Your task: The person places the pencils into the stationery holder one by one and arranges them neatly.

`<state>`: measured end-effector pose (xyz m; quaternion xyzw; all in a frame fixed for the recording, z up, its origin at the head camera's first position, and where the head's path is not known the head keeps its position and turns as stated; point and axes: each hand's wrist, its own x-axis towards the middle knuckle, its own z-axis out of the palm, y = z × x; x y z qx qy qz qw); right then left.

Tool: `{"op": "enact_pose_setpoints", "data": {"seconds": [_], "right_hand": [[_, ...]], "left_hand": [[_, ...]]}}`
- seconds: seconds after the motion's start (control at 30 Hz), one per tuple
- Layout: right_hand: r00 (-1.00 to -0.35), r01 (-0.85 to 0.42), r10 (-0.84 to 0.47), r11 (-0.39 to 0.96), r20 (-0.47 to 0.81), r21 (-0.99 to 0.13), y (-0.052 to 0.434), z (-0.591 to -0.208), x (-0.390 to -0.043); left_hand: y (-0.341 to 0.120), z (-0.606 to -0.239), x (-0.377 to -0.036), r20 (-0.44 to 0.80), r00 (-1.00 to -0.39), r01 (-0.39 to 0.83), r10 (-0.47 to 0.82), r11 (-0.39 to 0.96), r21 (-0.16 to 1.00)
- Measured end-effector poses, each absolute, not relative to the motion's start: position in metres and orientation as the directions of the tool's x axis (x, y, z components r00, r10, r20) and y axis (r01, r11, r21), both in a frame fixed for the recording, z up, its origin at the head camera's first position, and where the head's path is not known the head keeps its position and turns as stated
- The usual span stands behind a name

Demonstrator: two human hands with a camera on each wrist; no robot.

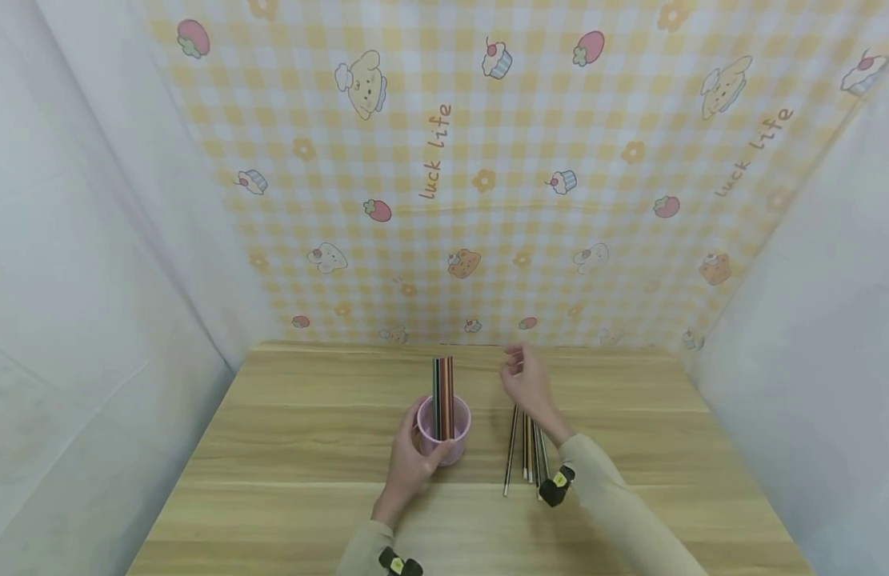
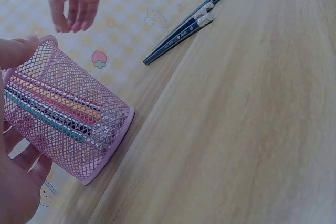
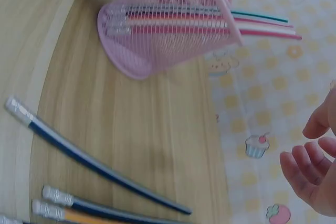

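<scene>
Fingers (image 1: 408,456) of the left hand (image 1: 410,468) curl round the pink mesh cup (image 1: 444,436), gripping its side from about 7 o'clock, thumb up near the rim. The cup stands on the table (image 1: 307,448), a little toward the far edge, at the middle of the board. Several pencils (image 1: 444,392) stand upright in it, their tips well above the rim; through the mesh in the left wrist view I make out pink, yellow, teal and dark ones (image 2: 58,109), eraser ends down against the base.

At roughly 2 o'clock from the cup the right hand (image 1: 526,384) hovers above the table, released: its fingers (image 3: 310,174) hang loosely bent and hold nothing, touching nothing that I can see. Just below that hand, at 3 o'clock from the cup and apart from it, a small bunch of loose pencils (image 1: 528,452) lies flat on the wood, pointing from 12 to 6 o'clock. In the right wrist view their metal-capped eraser ends show; most are dark blue (image 3: 100,169), one is orange (image 3: 79,216).

Behind the table hangs a yellow checked cloth (image 1: 487,176) printed with cupcakes and strawberries, with white sheets (image 1: 91,280) on both sides.
</scene>
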<state>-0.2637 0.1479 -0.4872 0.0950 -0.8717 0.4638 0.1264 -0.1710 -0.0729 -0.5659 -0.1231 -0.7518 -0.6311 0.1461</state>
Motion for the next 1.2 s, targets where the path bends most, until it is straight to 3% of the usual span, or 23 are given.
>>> {"op": "enact_pose_setpoints", "data": {"seconds": [0.5,0.97,1.2], "right_hand": [[-0.985,-0.125,0.015,0.631,0.173,-0.766,0.191,-0.510,-0.274],[-1.000,-0.022,-0.009,0.698,0.022,-0.716,0.213,-0.529,-0.266],[-0.999,0.006,-0.033,0.712,-0.042,-0.702,0.219,-0.539,-0.260]], "left_hand": [[-0.073,-0.537,-0.160,0.357,-0.933,0.358,0.037,0.149,0.922],[-0.073,-0.537,-0.160,0.386,-0.922,0.385,0.028,0.175,0.906],[-0.072,-0.558,-0.169,0.366,-0.930,0.364,0.016,0.159,0.918]]}}
